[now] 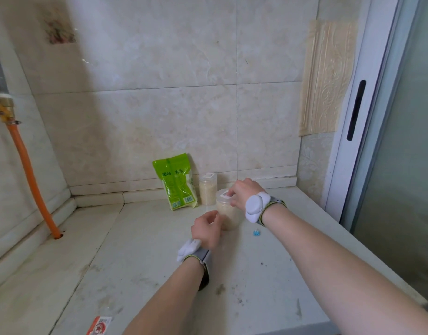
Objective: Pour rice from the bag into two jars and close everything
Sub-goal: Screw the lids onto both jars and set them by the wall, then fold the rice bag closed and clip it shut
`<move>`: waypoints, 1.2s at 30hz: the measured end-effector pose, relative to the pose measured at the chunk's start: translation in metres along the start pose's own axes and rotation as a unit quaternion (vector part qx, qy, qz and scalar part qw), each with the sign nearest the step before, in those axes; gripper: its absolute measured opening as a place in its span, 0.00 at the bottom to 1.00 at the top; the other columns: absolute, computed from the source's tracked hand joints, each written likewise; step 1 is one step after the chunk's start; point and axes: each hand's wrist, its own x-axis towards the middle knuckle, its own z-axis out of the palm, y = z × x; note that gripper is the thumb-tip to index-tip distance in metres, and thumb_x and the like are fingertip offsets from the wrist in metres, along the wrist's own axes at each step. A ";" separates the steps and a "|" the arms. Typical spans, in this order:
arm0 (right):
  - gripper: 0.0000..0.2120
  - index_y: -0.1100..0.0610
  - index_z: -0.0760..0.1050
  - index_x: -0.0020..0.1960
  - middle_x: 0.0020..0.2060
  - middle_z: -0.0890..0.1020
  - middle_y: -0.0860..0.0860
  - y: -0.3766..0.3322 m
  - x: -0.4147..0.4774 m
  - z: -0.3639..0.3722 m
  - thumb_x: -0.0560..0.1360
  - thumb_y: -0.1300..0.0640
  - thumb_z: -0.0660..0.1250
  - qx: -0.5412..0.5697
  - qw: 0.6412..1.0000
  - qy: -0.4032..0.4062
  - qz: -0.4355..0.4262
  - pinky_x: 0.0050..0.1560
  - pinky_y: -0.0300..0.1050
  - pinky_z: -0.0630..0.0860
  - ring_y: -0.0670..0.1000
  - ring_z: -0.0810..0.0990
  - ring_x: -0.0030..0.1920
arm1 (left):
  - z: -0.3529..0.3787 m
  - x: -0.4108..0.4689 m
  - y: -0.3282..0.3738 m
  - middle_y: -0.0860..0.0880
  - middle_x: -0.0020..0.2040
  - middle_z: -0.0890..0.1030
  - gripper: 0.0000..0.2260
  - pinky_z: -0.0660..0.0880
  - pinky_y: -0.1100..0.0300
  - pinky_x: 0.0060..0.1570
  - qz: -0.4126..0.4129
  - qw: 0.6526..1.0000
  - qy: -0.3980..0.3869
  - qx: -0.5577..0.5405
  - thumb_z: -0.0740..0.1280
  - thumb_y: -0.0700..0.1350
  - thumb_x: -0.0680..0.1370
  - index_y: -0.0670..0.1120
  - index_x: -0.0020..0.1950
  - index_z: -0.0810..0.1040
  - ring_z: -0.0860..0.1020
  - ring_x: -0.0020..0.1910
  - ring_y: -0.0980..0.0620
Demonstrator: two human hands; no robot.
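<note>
A green rice bag [178, 182] stands upright against the back wall. To its right is a slim clear jar [207, 189] with rice inside and a lid on. In front of it stands a wider clear jar [228, 215] holding rice. My right hand [242, 193] grips this jar's lid from above, fingers curled round the rim. My left hand [206, 229] holds the jar's lower left side, fingers curled against it. Both wrists wear white bands.
A small blue binder clip [256, 232] lies on the counter just right of the wide jar. An orange hose [31, 182] runs down the left wall. A red-and-white packet [99, 325] lies at the near edge. A sliding door frame [355, 112] borders the right.
</note>
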 end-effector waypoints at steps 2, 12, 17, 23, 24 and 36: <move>0.14 0.61 0.79 0.59 0.59 0.79 0.59 0.006 0.006 0.006 0.75 0.64 0.62 0.005 1.000 0.021 0.007 0.59 0.51 0.77 0.60 0.78 0.59 | 0.011 0.016 -0.004 0.47 0.54 0.84 0.22 0.77 0.48 0.58 -0.022 0.998 -0.009 -0.058 0.66 0.53 0.69 0.48 0.62 0.79 0.82 0.51 0.45; 0.21 0.55 0.67 0.69 0.61 0.77 0.54 0.019 0.034 0.031 0.76 0.57 0.59 0.008 0.997 0.078 0.025 0.47 0.46 0.73 0.59 0.77 0.59 | 0.033 0.057 0.012 0.54 0.37 0.75 0.06 0.69 0.58 0.46 -0.028 0.997 -0.065 -0.038 0.60 0.43 0.67 0.54 0.35 0.73 0.72 0.42 0.50; 0.20 0.52 0.65 0.68 0.56 0.80 0.56 0.026 0.058 0.039 0.76 0.58 0.57 0.055 0.992 0.100 0.044 0.44 0.45 0.69 0.61 0.79 0.55 | 0.048 0.087 0.006 0.35 0.55 0.79 0.25 0.73 0.48 0.57 -0.010 0.996 -0.077 -0.037 0.60 0.45 0.63 0.38 0.58 0.74 0.77 0.57 0.37; 0.22 0.52 0.63 0.70 0.58 0.79 0.56 0.022 0.072 0.044 0.77 0.58 0.57 0.080 0.992 0.081 0.048 0.44 0.45 0.69 0.60 0.78 0.56 | 0.051 0.100 0.001 0.36 0.48 0.81 0.14 0.75 0.49 0.51 -0.031 0.998 -0.046 -0.042 0.63 0.45 0.64 0.44 0.48 0.75 0.80 0.52 0.39; 0.22 0.53 0.63 0.71 0.58 0.79 0.57 0.020 0.073 0.043 0.77 0.58 0.58 0.075 0.993 0.075 0.047 0.44 0.45 0.69 0.61 0.78 0.56 | 0.049 0.099 0.003 0.39 0.44 0.81 0.11 0.74 0.51 0.48 -0.035 0.997 -0.040 -0.054 0.63 0.45 0.63 0.46 0.44 0.75 0.80 0.48 0.40; 0.34 0.58 0.47 0.78 0.78 0.43 0.48 0.002 0.067 0.035 0.75 0.65 0.57 0.085 0.996 -0.014 0.002 0.68 0.46 0.67 0.55 0.65 0.73 | -0.015 0.068 0.033 0.47 0.70 0.73 0.27 0.62 0.54 0.72 -0.021 0.997 -0.014 -0.067 0.68 0.44 0.72 0.43 0.71 0.70 0.69 0.70 0.48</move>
